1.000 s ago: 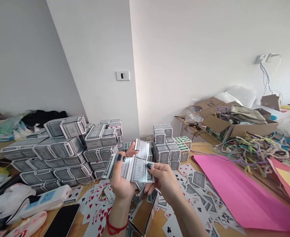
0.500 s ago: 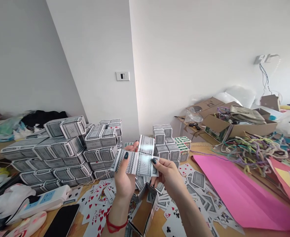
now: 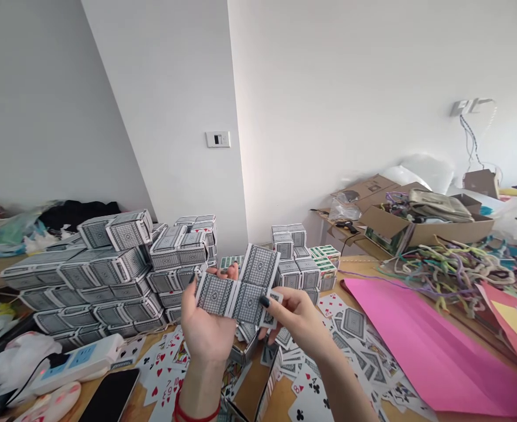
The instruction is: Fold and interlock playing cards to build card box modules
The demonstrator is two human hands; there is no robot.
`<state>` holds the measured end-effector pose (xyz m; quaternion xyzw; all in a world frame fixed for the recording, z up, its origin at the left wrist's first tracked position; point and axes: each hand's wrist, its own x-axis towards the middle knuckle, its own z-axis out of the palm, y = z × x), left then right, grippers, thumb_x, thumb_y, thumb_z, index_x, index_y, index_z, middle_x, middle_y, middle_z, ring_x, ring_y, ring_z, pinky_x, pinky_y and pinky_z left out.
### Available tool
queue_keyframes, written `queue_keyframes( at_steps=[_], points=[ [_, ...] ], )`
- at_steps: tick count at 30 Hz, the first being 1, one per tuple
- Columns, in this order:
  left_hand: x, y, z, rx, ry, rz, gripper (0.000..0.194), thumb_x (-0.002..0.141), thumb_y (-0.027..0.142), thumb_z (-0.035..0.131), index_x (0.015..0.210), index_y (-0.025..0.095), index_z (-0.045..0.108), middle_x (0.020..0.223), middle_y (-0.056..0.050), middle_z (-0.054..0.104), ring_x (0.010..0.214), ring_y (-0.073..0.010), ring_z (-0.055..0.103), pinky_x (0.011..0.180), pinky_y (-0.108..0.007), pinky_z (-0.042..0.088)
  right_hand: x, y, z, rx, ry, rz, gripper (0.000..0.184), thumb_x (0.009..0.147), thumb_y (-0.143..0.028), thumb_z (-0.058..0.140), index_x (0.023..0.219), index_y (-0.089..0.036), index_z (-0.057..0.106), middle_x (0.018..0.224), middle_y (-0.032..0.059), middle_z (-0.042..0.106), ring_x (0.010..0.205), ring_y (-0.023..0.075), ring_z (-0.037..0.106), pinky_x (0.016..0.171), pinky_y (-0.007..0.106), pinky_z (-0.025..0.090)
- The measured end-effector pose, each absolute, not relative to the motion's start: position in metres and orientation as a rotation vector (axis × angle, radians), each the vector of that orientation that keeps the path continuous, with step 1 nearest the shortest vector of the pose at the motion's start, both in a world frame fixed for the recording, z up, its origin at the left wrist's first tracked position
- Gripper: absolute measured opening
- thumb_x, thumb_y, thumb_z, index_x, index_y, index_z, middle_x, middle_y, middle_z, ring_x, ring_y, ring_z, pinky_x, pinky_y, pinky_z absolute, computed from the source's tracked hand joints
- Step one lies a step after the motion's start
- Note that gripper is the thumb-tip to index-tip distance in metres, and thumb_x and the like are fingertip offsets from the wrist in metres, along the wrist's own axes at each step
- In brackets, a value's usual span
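A flat piece of joined playing cards (image 3: 253,302) with grey patterned backs is held up over the table, one card sticking upward and others side by side. My left hand (image 3: 210,334) lies palm up under its left part, fingers behind and thumb at the left edge. At the right end my right hand (image 3: 296,316) pinches it, thumb on top and fingers beneath. Below both hands stands an open cardboard box (image 3: 252,387) with its brown inside showing, partly hidden by the hands. Loose playing cards (image 3: 313,384) are strewn around it.
Stacked blocks of folded cards (image 3: 109,264) rise at the left, with smaller stacks (image 3: 296,266) at centre back. A power strip (image 3: 80,363) and a phone (image 3: 111,395) lie front left. Pink paper (image 3: 429,346), a pile of cords (image 3: 452,269) and a cardboard carton (image 3: 434,231) are at right.
My left thumb has moved off the cards' top to their left edge, and the left palm has opened upward. The cards have tilted and shifted slightly. My right hand keeps its pinch.
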<state>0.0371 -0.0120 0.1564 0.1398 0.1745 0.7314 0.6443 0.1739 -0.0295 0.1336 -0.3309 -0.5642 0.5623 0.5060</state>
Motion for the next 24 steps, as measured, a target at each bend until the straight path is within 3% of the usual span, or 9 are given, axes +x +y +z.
queue_keyframes(
  at_steps=[3,7,24],
  points=[
    [0.039,-0.015,0.158,0.347,0.448,1.653,0.018,0.077,0.030,0.049,0.071,0.018,0.061,0.066,-0.001,0.062,0.078,-0.0181,0.065,0.085,-0.035,0.049,0.167,-0.032,0.128,-0.799,-1.373,1.420,0.038,0.074,-0.053,0.057,0.078,-0.015,0.054,0.053,-0.0003,0.061,0.043,0.0143,0.060,0.039,0.023,0.048],
    [0.042,-0.017,0.161,0.328,0.522,1.641,0.020,0.076,0.027,0.045,0.068,0.016,0.060,0.064,-0.001,0.062,0.064,-0.0151,0.063,0.076,-0.033,0.053,0.156,-0.035,0.124,-0.820,-1.330,1.422,0.037,0.075,-0.052,0.057,0.070,-0.016,0.053,0.047,-0.0009,0.060,0.037,0.0124,0.056,0.037,0.022,0.047],
    [0.040,-0.016,0.163,0.302,0.410,1.541,0.018,0.075,0.021,0.043,0.071,0.017,0.060,0.065,0.000,0.062,0.065,-0.0149,0.064,0.081,-0.033,0.051,0.149,-0.039,0.131,-0.803,-1.289,1.363,0.034,0.077,-0.046,0.057,0.062,-0.016,0.052,0.042,-0.0018,0.057,0.034,0.0113,0.053,0.036,0.022,0.046]
  ],
)
